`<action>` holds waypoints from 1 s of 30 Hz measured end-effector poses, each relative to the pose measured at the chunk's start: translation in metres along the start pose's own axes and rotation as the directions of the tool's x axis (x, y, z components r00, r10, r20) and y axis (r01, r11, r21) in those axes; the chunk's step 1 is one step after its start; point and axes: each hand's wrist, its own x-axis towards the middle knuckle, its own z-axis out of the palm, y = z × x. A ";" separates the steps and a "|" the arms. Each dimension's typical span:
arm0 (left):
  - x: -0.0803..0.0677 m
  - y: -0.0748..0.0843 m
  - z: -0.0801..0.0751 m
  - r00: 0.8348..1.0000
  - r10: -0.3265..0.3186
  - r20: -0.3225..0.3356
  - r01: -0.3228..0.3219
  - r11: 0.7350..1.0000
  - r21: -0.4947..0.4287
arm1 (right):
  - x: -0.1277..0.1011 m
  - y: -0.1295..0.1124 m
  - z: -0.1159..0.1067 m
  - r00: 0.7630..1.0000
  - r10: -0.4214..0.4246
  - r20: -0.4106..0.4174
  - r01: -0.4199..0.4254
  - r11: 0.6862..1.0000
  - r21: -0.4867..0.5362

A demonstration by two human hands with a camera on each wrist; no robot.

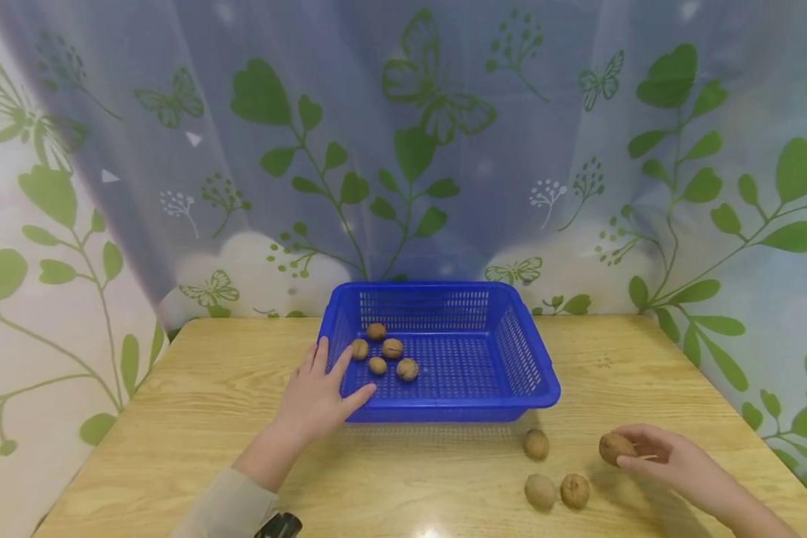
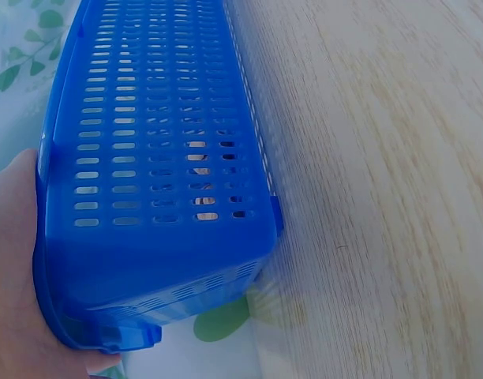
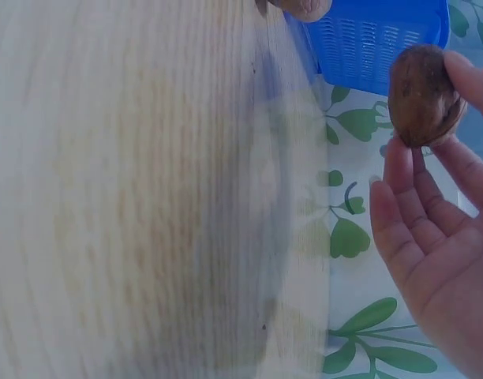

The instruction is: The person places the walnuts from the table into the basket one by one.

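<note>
A blue plastic basket (image 1: pixel 444 413) with slotted walls stands on the wooden table. Inside it, toward the left, lie several walnuts (image 1: pixel 407 369). My left hand (image 1: pixel 316 400) rests with spread fingers on the basket's left front corner; the left wrist view shows that hand (image 2: pixel 16 276) along the rim (image 2: pixel 41 237). To the right of the basket, my right hand (image 1: pixel 672 463) pinches a walnut (image 1: pixel 616 448) between thumb and fingers, above the table. The right wrist view shows this walnut (image 3: pixel 421 95) at the fingertips, its shell brown and ridged.
Three loose walnuts lie on the table in front of the basket's right side: one walnut (image 1: pixel 536 444) nearer the basket, a paler walnut (image 1: pixel 540 492) and another walnut (image 1: pixel 574 491) side by side. Behind the table (image 1: pixel 195 396) hangs a curtain (image 1: pixel 350 224) with leaves and butterflies.
</note>
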 end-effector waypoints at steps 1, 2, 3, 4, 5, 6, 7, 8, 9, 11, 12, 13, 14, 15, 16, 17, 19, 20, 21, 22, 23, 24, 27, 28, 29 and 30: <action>0.000 0.000 0.000 1.000 0.001 0.000 -0.001 1.000 -0.003 | 0.000 -0.001 0.000 1.000 0.005 -0.011 -0.005 1.000 0.002; 0.001 0.000 0.000 1.000 0.002 -0.001 -0.002 1.000 -0.005 | 0.000 -0.002 0.001 1.000 0.008 -0.025 -0.008 1.000 0.001; 0.001 0.000 -0.001 1.000 0.004 -0.005 -0.004 1.000 -0.006 | 0.000 -0.003 0.001 0.999 0.010 -0.037 -0.010 1.000 0.004; 0.001 0.000 -0.001 1.000 0.005 -0.008 -0.005 1.000 -0.003 | 0.001 -0.003 0.002 0.999 0.007 -0.052 -0.007 1.000 0.002; 0.001 -0.001 -0.001 1.000 0.007 -0.011 -0.007 1.000 0.000 | 0.002 -0.004 0.003 0.998 0.006 -0.060 -0.006 1.000 0.004; 0.000 -0.001 -0.002 1.000 0.008 -0.011 -0.008 1.000 0.005 | 0.002 -0.004 0.003 0.998 0.009 -0.063 -0.008 1.000 0.013; 0.000 -0.001 -0.002 1.000 0.009 -0.013 -0.008 1.000 0.007 | 0.003 -0.005 0.004 0.998 0.012 -0.062 -0.011 1.000 0.022; 0.000 -0.001 -0.003 1.000 0.011 -0.015 -0.011 1.000 0.012 | 0.003 -0.005 0.004 0.998 0.011 -0.064 -0.009 1.000 0.025; -0.001 -0.001 -0.004 1.000 0.014 -0.017 -0.014 1.000 0.013 | 0.003 -0.005 0.004 0.998 0.007 -0.066 -0.005 1.000 0.024; -0.002 0.000 -0.005 1.000 0.020 -0.017 -0.020 1.000 0.008 | 0.003 -0.006 0.004 0.997 -0.006 -0.077 0.007 1.000 0.009; -0.002 0.001 -0.005 1.000 0.022 -0.016 -0.022 1.000 0.005 | 0.003 -0.007 0.004 0.996 -0.006 -0.084 0.007 1.000 0.005; -0.002 0.001 -0.005 1.000 0.022 -0.014 -0.022 1.000 0.001 | 0.002 -0.007 0.003 0.996 -0.009 -0.091 0.008 1.000 -0.003; -0.002 0.001 -0.005 1.000 0.020 -0.010 -0.020 1.000 0.000 | 0.002 -0.008 0.003 0.995 -0.013 -0.099 0.012 1.000 -0.011; -0.003 0.001 -0.005 1.000 0.017 -0.007 -0.017 1.000 -0.002 | 0.002 -0.009 0.002 0.995 -0.019 -0.102 0.018 1.000 -0.012; -0.002 0.002 -0.004 1.000 0.015 -0.003 -0.015 1.000 -0.001 | 0.002 -0.010 0.002 0.994 -0.023 -0.106 0.022 1.000 -0.008; -0.002 0.002 -0.004 1.000 0.011 -0.001 -0.011 1.000 -0.001 | 0.002 -0.012 0.001 0.994 -0.026 -0.106 0.026 1.000 0.000; -0.003 0.001 -0.004 1.000 0.005 0.005 -0.005 1.000 -0.001 | 0.002 -0.015 0.001 0.994 -0.034 -0.107 0.034 0.999 0.004; -0.003 0.001 -0.004 1.000 0.004 0.006 -0.004 1.000 0.001 | 0.003 -0.016 0.001 0.993 -0.037 -0.108 0.038 0.999 0.002; -0.003 0.001 -0.004 1.000 0.004 0.006 -0.004 1.000 0.003 | 0.004 -0.017 0.001 0.993 -0.038 -0.112 0.039 0.999 0.000; -0.003 0.001 -0.004 1.000 0.004 0.005 -0.004 1.000 0.004 | 0.004 -0.019 0.001 0.993 -0.037 -0.116 0.037 0.999 -0.002; -0.003 0.001 -0.004 1.000 0.006 0.004 -0.006 1.000 0.003 | 0.005 -0.020 0.001 0.992 -0.032 -0.120 0.031 0.999 -0.007; -0.003 0.001 -0.004 1.000 0.007 0.005 -0.007 1.000 0.003 | 0.005 -0.022 0.001 0.992 -0.036 -0.124 0.035 0.999 -0.010; -0.002 0.001 -0.004 1.000 0.011 0.004 -0.011 1.000 0.002 | 0.008 -0.027 0.002 0.989 -0.036 -0.146 0.033 0.999 -0.023; -0.002 0.002 -0.004 1.000 0.012 0.004 -0.012 1.000 0.001 | 0.008 -0.029 0.002 0.988 -0.043 -0.150 0.040 0.999 -0.025; -0.002 0.002 -0.005 1.000 0.013 0.003 -0.013 1.000 0.000 | 0.009 -0.030 0.002 0.987 -0.048 -0.154 0.044 0.999 -0.028; -0.003 0.002 -0.005 1.000 0.014 0.003 -0.014 1.000 -0.001 | 0.010 -0.032 0.002 0.986 -0.049 -0.160 0.045 0.998 -0.034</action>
